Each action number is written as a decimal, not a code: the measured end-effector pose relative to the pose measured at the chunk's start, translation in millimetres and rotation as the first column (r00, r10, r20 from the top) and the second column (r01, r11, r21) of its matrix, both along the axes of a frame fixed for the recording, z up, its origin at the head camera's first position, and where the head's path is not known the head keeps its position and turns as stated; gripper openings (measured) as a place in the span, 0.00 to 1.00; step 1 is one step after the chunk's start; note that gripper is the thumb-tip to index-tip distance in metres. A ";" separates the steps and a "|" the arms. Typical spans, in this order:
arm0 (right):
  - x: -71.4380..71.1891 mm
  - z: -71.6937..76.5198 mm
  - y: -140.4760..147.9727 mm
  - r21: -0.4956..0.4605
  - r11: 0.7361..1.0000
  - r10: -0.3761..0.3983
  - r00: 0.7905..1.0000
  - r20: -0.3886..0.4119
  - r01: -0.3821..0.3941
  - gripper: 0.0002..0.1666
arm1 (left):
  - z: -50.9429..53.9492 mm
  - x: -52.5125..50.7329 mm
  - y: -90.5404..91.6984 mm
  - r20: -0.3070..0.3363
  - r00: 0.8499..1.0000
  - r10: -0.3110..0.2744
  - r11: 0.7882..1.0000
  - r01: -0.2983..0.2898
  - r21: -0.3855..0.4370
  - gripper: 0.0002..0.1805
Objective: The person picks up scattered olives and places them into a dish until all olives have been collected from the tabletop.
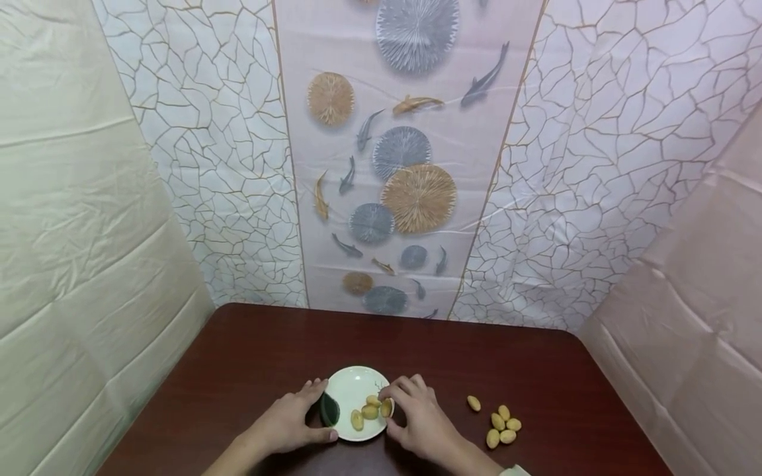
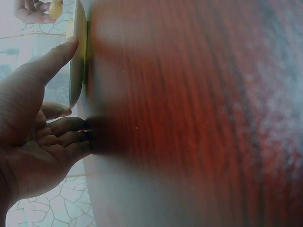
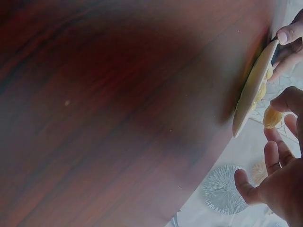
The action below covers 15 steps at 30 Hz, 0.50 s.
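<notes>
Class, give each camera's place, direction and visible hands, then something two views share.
Head: worn there, facing forward and down at the plate; left hand and right hand show.
Left wrist: worn there, facing mostly table; plate at frame's left, left hand near, right hand beyond.
Right wrist: worn there, facing mostly table; plate at frame's right, right hand near, left hand beyond.
Shared: both wrist views show the held fruit.

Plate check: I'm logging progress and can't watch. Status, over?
Left hand touching rim of plate. Right hand pinching one yellow piece. Three more on plate, six on table. Nothing visible in the way.
</notes>
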State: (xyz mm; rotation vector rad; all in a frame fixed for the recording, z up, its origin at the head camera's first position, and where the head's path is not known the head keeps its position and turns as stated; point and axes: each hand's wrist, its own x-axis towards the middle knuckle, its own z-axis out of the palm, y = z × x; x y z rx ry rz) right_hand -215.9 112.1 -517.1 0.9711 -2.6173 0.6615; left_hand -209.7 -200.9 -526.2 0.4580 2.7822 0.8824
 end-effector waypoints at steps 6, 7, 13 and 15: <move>2.3 4.4 2.3 0.013 1.000 -0.019 1.000 -0.003 0.019 0.26 | -1.1 1.6 1.2 -0.023 1.000 -0.002 1.000 0.002 0.000 0.61; 2.7 5.4 3.0 0.015 1.000 -0.024 1.000 0.000 0.024 0.26 | -0.5 2.1 1.3 -0.023 1.000 -0.002 1.000 0.002 0.003 0.61; 4.4 9.4 10.1 0.054 0.998 -0.041 0.999 -0.021 0.043 0.27 | 2.0 2.6 1.7 -0.005 1.000 0.003 1.000 -0.003 0.013 0.61; 4.3 11.3 13.4 0.062 0.997 -0.044 0.998 -0.034 0.046 0.27 | 1.5 1.5 1.7 -0.013 1.000 0.000 1.000 0.000 0.010 0.62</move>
